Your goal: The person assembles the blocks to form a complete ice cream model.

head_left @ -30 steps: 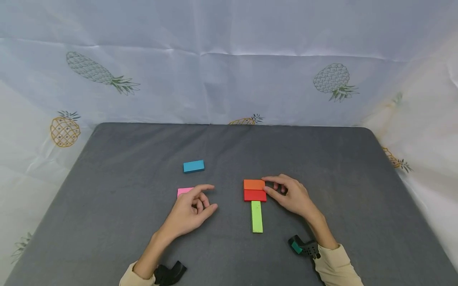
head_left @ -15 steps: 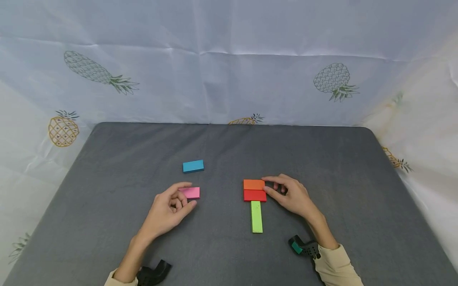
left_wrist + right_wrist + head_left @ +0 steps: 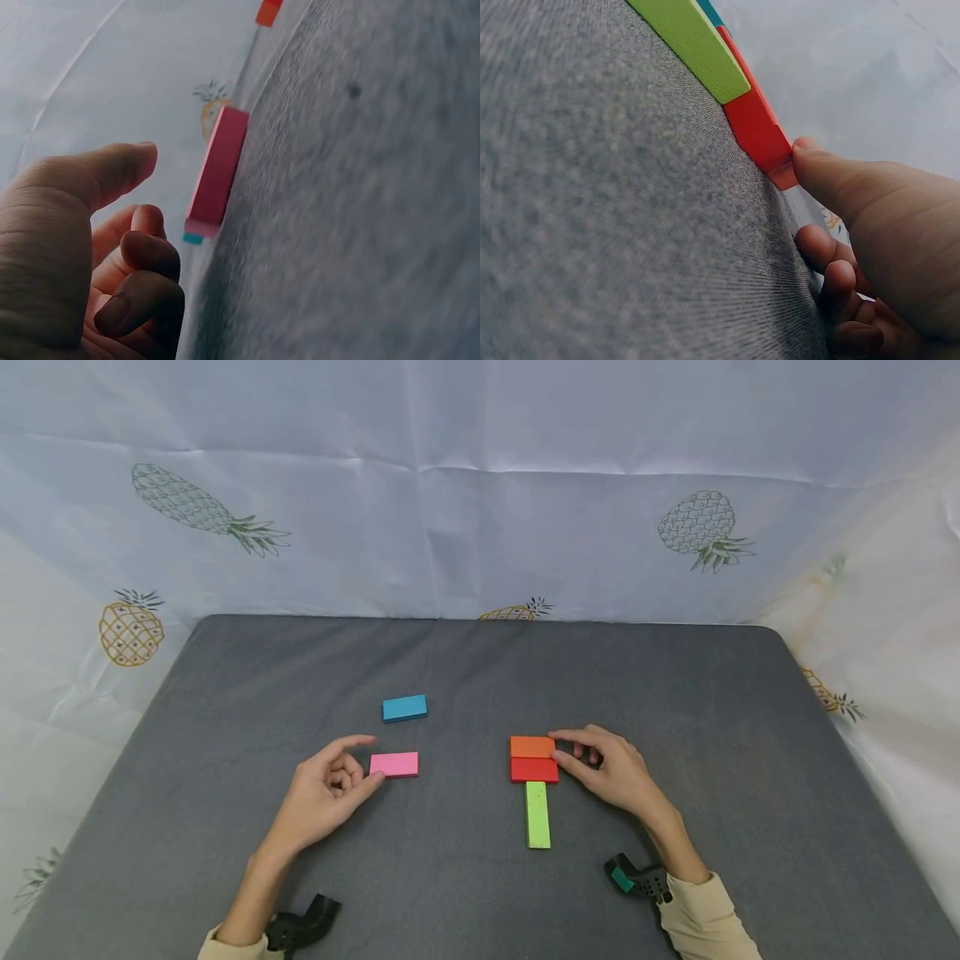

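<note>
My left hand [image 3: 324, 789] hovers at the near left end of a pink block [image 3: 395, 765], index finger and thumb spread apart. In the left wrist view a gap shows between the thumb [image 3: 135, 161] and the pink block [image 3: 219, 172]. My right hand [image 3: 611, 768] is at the right end of an orange block [image 3: 532, 747] and a red block [image 3: 534, 770], which lie side by side. Its thumb [image 3: 821, 165] touches the blocks' end, and its index fingertip is by the orange block's far corner. A lime-green block [image 3: 537, 814] extends from the red block towards me.
A blue block [image 3: 405, 708] lies behind the pink one. Grey cloth [image 3: 675, 685] covers the table, with a pineapple-print curtain [image 3: 480, 527] behind it. Black wrist devices sit at the left cuff [image 3: 303, 922] and the right cuff [image 3: 637, 878].
My left hand has moved left, from over the pink block to its left end, uncovering it. The pink block stays in place. My right hand and the other blocks hold still.
</note>
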A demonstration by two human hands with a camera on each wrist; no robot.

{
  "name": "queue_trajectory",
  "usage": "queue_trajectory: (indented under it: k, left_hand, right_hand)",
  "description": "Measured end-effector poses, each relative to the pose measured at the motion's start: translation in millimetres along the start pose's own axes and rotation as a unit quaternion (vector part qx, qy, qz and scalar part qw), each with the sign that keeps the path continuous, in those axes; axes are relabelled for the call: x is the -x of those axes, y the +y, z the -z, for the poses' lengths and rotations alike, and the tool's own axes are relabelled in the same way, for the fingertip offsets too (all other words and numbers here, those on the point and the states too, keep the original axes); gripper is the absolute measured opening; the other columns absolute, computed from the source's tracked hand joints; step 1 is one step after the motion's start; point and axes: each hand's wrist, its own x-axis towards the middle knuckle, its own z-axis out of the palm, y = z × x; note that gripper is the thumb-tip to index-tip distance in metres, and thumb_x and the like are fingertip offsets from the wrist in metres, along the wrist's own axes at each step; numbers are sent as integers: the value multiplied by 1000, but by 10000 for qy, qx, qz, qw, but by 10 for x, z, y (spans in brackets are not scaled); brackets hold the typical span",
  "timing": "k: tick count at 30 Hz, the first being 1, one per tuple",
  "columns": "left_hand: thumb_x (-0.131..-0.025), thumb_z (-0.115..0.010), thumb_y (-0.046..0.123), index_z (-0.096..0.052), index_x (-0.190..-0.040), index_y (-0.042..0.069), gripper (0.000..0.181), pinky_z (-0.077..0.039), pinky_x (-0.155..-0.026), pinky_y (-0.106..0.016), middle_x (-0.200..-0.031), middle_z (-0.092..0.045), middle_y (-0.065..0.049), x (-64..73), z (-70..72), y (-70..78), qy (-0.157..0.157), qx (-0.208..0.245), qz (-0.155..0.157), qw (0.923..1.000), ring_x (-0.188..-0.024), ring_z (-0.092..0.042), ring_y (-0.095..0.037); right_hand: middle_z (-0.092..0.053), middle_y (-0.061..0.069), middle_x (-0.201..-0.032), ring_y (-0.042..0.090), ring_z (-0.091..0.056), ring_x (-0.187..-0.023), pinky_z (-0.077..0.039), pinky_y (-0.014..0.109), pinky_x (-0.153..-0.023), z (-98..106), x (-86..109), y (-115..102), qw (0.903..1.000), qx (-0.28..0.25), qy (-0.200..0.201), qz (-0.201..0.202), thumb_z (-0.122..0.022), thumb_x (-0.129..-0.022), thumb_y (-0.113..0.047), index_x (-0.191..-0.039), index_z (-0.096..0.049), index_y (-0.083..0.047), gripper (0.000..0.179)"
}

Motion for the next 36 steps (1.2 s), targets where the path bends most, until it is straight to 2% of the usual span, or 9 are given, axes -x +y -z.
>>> queue_trajectory:
  k: [11,22,36]
  left_hand:
    - [-89,-79,10,-62,-131,6,46,-38,-47,-20,-72,-61,3,-2,59,-99,-271,-193,411,9986,-52,-44,3]
    - [-89,-81,15,-65,-127,8,42,-35,-46,-20,-73,-62,5,-13,36,-98,-335,-512,364,9975,-50,-38,5]
    - [-88,-81,17,-67,-125,7,41,-32,-45,-20,-74,-62,6,-20,8,-113,-363,-736,322,9961,-49,-37,3]
  right_hand:
    - [-57,-9,-80,0,-42,-66,-34,20,-56,4,7,-4,10000,-22,4,-17,-80,-89,-21,-119,-77,-18,30]
    - [-56,-8,-80,0,-42,-66,-34,20,-56,8,-5,12,10000,-24,-21,12,-79,-89,-20,-122,-76,-18,32]
    - [-58,-8,-80,0,-42,-65,-35,21,-56,7,-10,15,9999,-119,-18,21,-77,-91,-19,-124,-75,-16,33]
